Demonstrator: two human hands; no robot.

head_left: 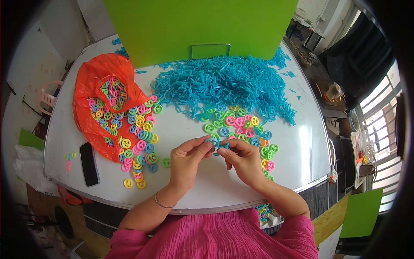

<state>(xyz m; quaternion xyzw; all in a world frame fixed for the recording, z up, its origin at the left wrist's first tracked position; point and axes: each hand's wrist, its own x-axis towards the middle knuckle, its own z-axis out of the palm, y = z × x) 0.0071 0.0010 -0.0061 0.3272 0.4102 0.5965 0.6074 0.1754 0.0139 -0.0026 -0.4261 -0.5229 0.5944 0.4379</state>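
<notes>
Above the near middle of the table my two hands meet, fingertips almost together. My left hand [186, 162] is closed in a pinch on a small blue plastic wheel [212, 141]. Between the thumb and fingers of my right hand [246, 163] is a small blue plastic piece [223, 147], held against the wheel; whether the two are joined I cannot tell. Just beyond my hands lie loose wheels [230, 121] in pink, green, yellow and blue. Behind them spreads a large heap of thin blue plastic pieces [224, 82].
On the left a red plastic bag [86, 86] lies open, coloured wheels spilling from it. A phone [89, 165] rests near the left edge of the white table [289, 159]. At the back stands a large green panel [198, 26] with a wire handle [210, 45].
</notes>
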